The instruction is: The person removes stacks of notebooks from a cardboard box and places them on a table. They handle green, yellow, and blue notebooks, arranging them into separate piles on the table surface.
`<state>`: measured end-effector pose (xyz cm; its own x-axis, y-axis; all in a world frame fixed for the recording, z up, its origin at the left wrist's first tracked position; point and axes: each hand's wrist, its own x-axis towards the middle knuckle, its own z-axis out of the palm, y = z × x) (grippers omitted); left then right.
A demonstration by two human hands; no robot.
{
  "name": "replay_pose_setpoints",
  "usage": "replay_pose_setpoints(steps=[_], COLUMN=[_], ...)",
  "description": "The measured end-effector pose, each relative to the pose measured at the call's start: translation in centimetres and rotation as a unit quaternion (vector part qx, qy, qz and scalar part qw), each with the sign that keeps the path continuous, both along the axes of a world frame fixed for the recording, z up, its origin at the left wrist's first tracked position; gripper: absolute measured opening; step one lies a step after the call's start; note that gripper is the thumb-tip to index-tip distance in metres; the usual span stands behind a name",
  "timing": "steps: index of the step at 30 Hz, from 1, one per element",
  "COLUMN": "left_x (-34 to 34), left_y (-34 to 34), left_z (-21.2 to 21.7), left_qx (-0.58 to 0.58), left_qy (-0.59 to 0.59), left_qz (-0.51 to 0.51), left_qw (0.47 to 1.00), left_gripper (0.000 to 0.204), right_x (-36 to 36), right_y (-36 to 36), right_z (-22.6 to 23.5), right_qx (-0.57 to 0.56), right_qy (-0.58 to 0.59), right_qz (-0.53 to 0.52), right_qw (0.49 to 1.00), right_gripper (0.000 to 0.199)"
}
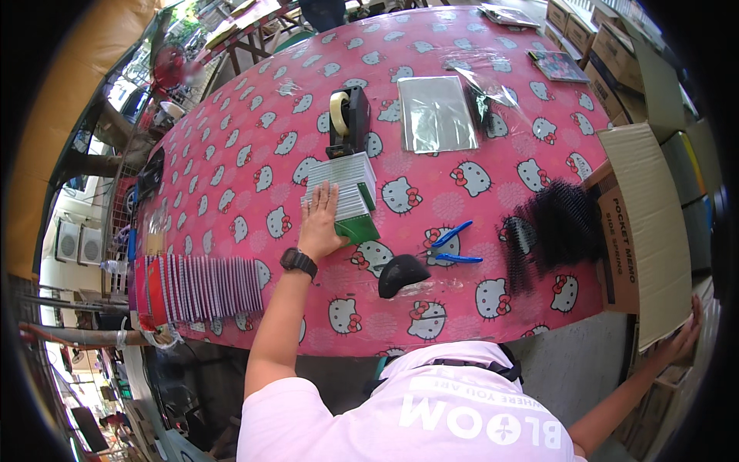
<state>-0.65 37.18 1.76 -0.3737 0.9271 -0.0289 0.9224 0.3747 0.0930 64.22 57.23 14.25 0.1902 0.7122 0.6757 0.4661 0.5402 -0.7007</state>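
Two stacks of small spiral-bound notebooks with green covers [344, 194] lie side by side near the middle of the pink cartoon-cat tablecloth [254, 115], and the left hand [321, 223] rests flat on them with fingers spread. Just behind the stacks stands a black tape dispenser with a cream roll [346, 119]. To the right lie a black curved cap-like object [400, 274], blue-handled pliers [450, 245] and a heap of black wire spirals [554, 231]. The right hand [683, 339] reaches off the table's right edge, open against the flap of a brown cardboard box [647, 223]. A row of red-and-white notebooks [200, 289] lines the near-left edge.
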Motion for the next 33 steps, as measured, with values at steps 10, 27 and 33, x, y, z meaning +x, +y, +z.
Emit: replay_pose_setpoints(steps=[10,27,33], left_x=[3.4,48.9,50.6], left_y=[4.8,39.6,44.1], left_z=[8.2,23.8,17.4], left_qx=[0.257,-0.125,-0.233], left_qy=[-0.098,-0.554,-0.434], left_qz=[-0.079,-0.052,0.144], left_qw=[0.958,0.822,0.858], left_gripper=[0.092,0.070,0.094], right_x=[1.4,4.2,5.9], right_y=[-0.4,3.6,4.2], right_z=[5.7,3.0,2.3], right_qx=[-0.212,0.049,0.067], right_qy=[-0.215,-0.255,-0.179], right_qz=[0.084,0.142,0.200], right_qw=[0.950,0.955,0.961], right_gripper=[0.043,0.024,0.021])
